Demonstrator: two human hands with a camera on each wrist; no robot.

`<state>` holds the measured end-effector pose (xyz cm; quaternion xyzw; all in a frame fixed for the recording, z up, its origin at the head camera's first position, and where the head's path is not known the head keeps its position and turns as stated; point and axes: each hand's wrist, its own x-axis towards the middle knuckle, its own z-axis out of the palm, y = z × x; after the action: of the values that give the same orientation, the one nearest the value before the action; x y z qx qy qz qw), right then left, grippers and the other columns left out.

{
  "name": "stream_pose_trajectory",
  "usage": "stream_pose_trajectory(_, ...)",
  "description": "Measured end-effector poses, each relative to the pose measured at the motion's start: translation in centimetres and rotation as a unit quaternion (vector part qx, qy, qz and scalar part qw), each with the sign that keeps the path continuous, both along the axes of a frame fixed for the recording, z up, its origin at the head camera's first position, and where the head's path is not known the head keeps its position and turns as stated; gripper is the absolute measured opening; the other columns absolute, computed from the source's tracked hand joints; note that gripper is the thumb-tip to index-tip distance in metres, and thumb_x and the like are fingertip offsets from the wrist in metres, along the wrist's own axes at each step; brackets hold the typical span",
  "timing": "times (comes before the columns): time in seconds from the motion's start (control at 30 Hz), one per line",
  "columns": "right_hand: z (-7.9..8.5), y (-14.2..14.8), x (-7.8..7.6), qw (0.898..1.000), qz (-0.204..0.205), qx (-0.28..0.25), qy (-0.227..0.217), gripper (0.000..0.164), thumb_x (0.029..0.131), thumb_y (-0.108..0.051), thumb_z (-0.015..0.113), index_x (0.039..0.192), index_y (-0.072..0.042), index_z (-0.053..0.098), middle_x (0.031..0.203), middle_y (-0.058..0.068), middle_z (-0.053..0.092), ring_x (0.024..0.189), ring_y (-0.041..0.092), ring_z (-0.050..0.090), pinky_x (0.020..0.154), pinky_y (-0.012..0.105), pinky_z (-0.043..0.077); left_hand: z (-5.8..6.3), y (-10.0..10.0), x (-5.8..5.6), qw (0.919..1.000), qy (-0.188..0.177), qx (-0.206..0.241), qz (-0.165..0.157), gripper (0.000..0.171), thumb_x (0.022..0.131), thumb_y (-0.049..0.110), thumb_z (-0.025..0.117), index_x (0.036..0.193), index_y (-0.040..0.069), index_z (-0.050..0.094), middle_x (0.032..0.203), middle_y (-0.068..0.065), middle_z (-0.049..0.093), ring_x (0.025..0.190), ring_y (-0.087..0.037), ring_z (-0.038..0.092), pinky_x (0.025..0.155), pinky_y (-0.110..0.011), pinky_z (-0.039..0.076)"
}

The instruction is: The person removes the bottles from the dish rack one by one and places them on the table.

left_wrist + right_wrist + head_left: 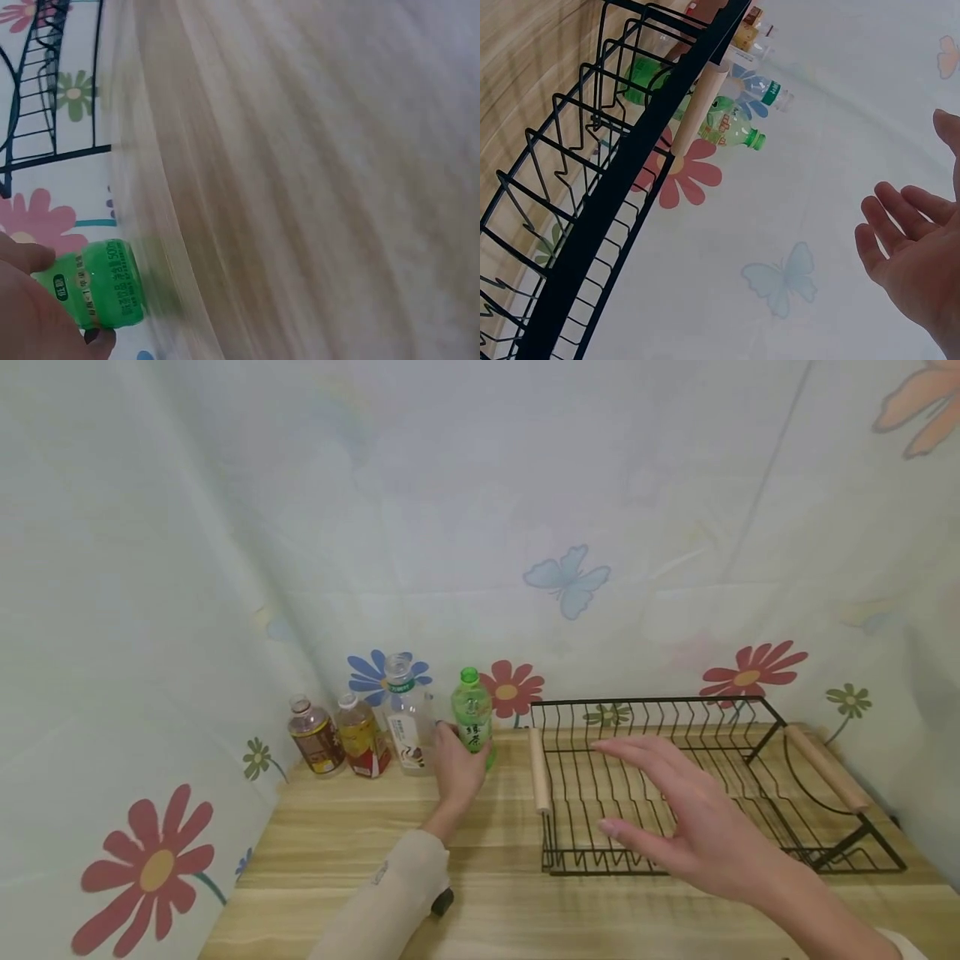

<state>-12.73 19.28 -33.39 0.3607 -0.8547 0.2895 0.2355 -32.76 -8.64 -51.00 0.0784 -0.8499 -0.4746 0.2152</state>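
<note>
With fingers wrapped round its lower half, my left hand [459, 768] grips a green plastic tea bottle [471, 702] that stands upright by the back wall. The left wrist view shows the base of this green bottle [112, 285] close to the tabletop, thumb and fingers about it. Just left of it is a clear bottle with a white label [405, 727]. My right hand [697, 822] hovers above the black wire dish rack [600, 870], fingers extended and thumb apart, holding nothing. In the right wrist view the right hand [915, 240] is likewise spread in the air.
Two smaller bottles, one with a dark label [318, 743] and one with a yellow and red label [363, 739], stand at the back left. The rack has wooden handles [538, 772] at both ends. A flowered cloth [450, 527] hangs behind the wooden table [480, 902].
</note>
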Motion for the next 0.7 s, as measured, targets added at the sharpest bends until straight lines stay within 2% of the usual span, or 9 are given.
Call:
stream_pose_trajectory(0.17, -0.09, 0.17, -0.05, 1.000, -0.013, 0.010, -0.012, 0.082, 0.087, -0.022, 0.089, 0.158, -0.023, 0.048, 0.152, -0.003, 0.056, 0.139, 0.018, 0.052, 0.112, 0.036, 0.048, -0.01, 0.31, -0.26, 0.9996, 0.014, -0.022, 0.006, 0.061, 0.083, 0.018, 0.092, 0.121, 0.004, 0.045, 0.116, -0.015, 0.052, 0.108, -0.035, 0.059, 0.096, -0.050, 0.053)
stream_pose_trajectory(0.4, -0.43, 0.46, -0.10, 1.000, -0.017, 0.011, -0.015, 0.082, 0.087, -0.022, 0.090, 0.158, -0.023, 0.048, 0.151, -0.003, 0.057, 0.138, 0.017, 0.053, 0.112, 0.032, 0.048, -0.10, 0.60, -0.18, 0.9991, 0.024, -0.030, 0.017, 0.063, 0.082, 0.020, 0.093, 0.121, 0.003, 0.045, 0.117, -0.016, 0.052, 0.107, -0.034, 0.060, 0.095, -0.049, 0.054)
stream_pose_trajectory(0.57, -0.52, 0.62, -0.09, 1.000, -0.018, 0.013, -0.015, 0.083, 0.086, -0.022, 0.090, 0.158, -0.023, 0.048, 0.151, -0.002, 0.056, 0.138, 0.018, 0.053, 0.107, 0.049, 0.052, -0.14, 0.79, -0.10, 0.9993, 0.022, -0.022, 0.021, 0.065, 0.082, 0.018, 0.093, 0.123, 0.001, 0.045, 0.118, -0.018, 0.053, 0.109, -0.037, 0.060, 0.098, -0.051, 0.053)
stream_pose_trajectory(0.7, -0.54, 0.77, -0.02, 1.000, -0.014, 0.010, -0.016, 0.083, 0.086, -0.021, 0.089, 0.158, -0.022, 0.048, 0.151, -0.002, 0.056, 0.138, 0.019, 0.053, 0.106, 0.053, 0.052, -0.16, 0.77, 0.02, 0.9995, 0.011, -0.013, 0.025, 0.066, 0.083, 0.017, 0.092, 0.124, 0.001, 0.044, 0.118, -0.020, 0.053, 0.110, -0.039, 0.060, 0.098, -0.052, 0.053)
